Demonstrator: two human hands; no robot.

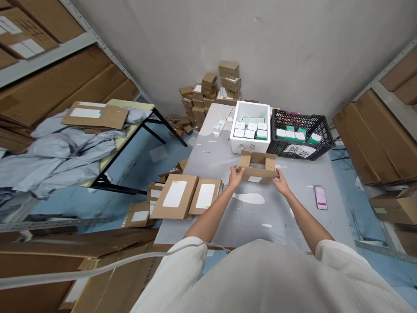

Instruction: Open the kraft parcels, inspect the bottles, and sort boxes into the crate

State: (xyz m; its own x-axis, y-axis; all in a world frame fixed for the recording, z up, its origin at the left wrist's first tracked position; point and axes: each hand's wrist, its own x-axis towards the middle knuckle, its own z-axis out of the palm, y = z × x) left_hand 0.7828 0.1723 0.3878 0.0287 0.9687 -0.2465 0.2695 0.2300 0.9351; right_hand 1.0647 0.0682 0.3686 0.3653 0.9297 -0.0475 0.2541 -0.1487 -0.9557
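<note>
An opened cardboard box (257, 174) with its flaps up stands on the grey-covered table in front of me. My left hand (236, 176) grips its left side near the front flap. At the right front corner, my right hand (280, 181) holds the flap edge between thumb and fingers. Something pale shows inside the box, too little of it to name. Just behind stands a white foam box (250, 147) with several small white-and-green boxes (250, 126) in it. Beside that, a black plastic crate (326, 137) holds more small white-and-green boxes (290, 134).
Two labelled cartons (176, 211) lie at the table's left edge. A phone (321, 198) rests on the right. Behind the table are stacked cartons (229, 69). A side table (145, 105) at left bears grey bags (55, 152). A cable (107, 267) crosses the lower left; shelves flank both sides.
</note>
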